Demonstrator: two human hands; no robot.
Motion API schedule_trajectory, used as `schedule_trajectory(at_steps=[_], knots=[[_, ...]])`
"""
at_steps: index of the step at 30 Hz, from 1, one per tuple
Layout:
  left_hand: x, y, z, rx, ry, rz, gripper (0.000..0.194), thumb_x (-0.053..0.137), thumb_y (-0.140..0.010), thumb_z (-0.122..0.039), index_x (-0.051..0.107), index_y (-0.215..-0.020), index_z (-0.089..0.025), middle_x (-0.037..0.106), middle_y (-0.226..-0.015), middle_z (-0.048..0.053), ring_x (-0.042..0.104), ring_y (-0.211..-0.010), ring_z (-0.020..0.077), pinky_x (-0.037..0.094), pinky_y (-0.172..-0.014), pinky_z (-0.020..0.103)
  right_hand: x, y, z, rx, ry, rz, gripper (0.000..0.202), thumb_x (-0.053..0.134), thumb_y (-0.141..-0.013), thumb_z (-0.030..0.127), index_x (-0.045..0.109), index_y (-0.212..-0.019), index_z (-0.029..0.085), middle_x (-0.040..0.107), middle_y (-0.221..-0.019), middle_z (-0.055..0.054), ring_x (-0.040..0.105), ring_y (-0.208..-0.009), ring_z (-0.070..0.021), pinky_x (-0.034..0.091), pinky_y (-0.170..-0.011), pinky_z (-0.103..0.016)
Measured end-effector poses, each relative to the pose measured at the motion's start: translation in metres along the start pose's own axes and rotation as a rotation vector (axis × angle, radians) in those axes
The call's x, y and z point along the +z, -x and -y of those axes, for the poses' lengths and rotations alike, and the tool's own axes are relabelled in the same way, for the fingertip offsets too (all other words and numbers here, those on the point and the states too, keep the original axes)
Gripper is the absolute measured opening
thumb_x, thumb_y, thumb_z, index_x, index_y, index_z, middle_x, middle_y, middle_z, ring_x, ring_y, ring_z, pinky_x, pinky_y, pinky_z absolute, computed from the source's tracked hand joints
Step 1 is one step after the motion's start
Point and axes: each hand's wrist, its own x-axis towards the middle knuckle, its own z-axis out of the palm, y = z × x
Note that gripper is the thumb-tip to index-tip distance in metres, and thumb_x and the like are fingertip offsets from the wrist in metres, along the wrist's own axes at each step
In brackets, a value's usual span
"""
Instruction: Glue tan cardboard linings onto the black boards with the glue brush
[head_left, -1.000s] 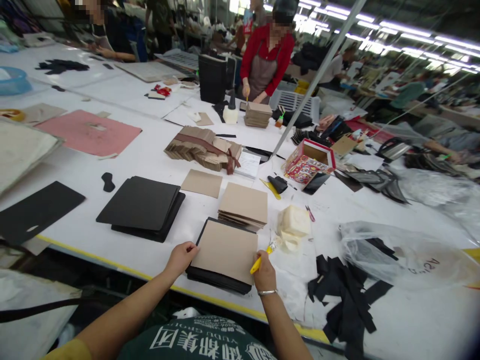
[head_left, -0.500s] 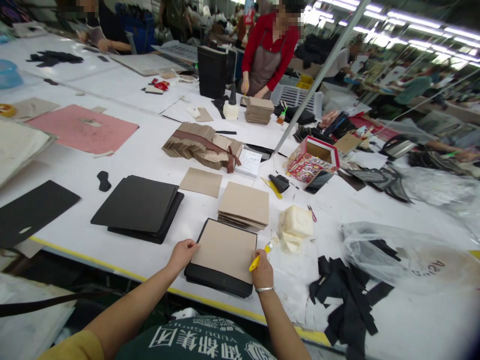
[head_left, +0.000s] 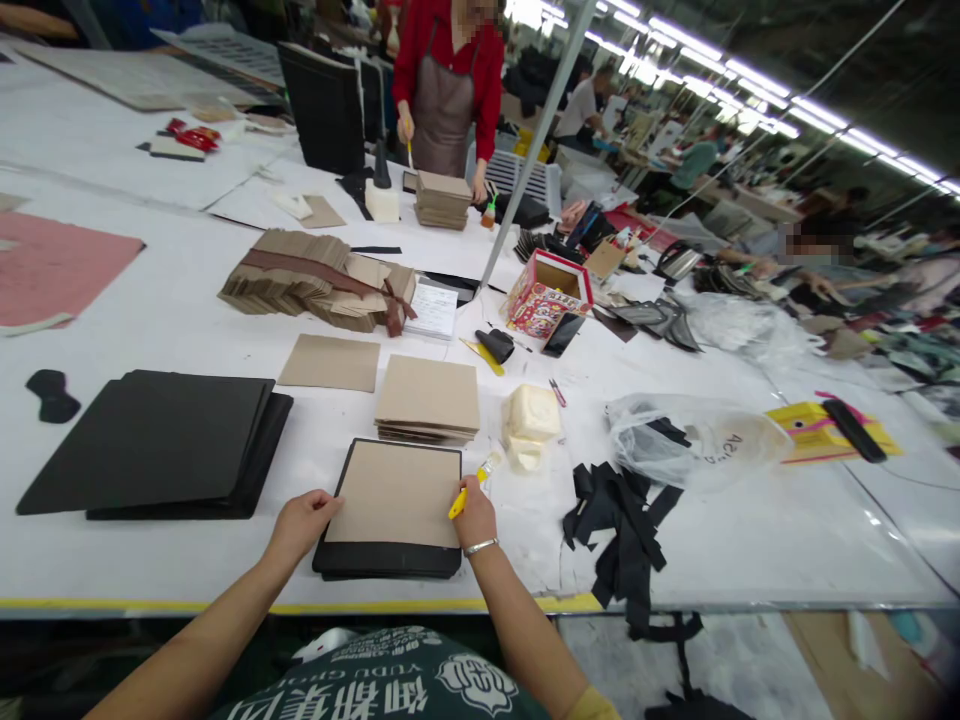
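Observation:
A tan cardboard sheet (head_left: 396, 494) lies on a stack of black panels (head_left: 386, 562), with a black strip showing along the near side. My left hand (head_left: 304, 522) is closed at the sheet's left edge, thumb and fingers pinching there. In my right hand (head_left: 475, 516) is a yellow-handled brush (head_left: 489, 466), its bristles pointing up and away. That hand also rests against the sheet's right edge. Just behind stands a pile of cardboard sheets (head_left: 427, 392), and right of it a cream-coloured glue container (head_left: 531, 415).
Larger black panels (head_left: 157, 440) are stacked at left. Black strips (head_left: 619, 530) and a plastic bag (head_left: 667, 430) lie at right. Farther back are bundled cardboard pieces (head_left: 300, 280), a red patterned box (head_left: 547, 300) and a slanting metal pole (head_left: 532, 150). A person in red (head_left: 446, 90) works across the table.
The view has turned to the right, so things appear farther left. Both hands stay at the sheet's edges, and the brush is still in my right hand.

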Motion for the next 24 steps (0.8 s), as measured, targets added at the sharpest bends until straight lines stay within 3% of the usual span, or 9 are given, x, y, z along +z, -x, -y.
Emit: schedule_trajectory(at_steps=[9,15,24], knots=[[0.003,-0.005,0.001,-0.032,0.000,-0.003,0.035,0.049,-0.068,-0.050,0.052,-0.054,-0.018,0.050,-0.048,-0.003,0.047,-0.052,0.0136,0.031,-0.050,0.022,-0.002,-0.003,0.005,0.039,0.022,0.045,0.011,0.042,-0.080,0.016,0.046,-0.091,0.019,0.051,-0.061,0.003,0.047,-0.053,-0.0109,0.025,-0.050,-0.020],[-0.001,-0.007,-0.005,0.041,-0.045,-0.016,0.029,0.048,-0.070,-0.040,0.051,-0.054,-0.017,0.052,-0.052,-0.002,0.049,-0.056,0.0134,0.032,-0.053,0.022,-0.005,-0.008,0.009,0.060,0.066,0.104,0.012,0.041,-0.081,0.015,0.046,-0.092,0.018,0.050,-0.060,0.002,0.046,-0.053,-0.0101,0.023,-0.050,-0.021],[-0.007,-0.010,-0.010,0.030,-0.133,-0.006,0.022,0.052,-0.070,-0.033,0.053,-0.055,-0.016,0.055,-0.055,-0.001,0.050,-0.057,0.0125,0.030,-0.052,0.022,-0.009,-0.011,0.015,0.051,0.182,0.183,0.019,0.045,-0.077,0.011,0.044,-0.095,0.018,0.052,-0.063,0.002,0.046,-0.054,-0.0100,0.021,-0.050,-0.021]])
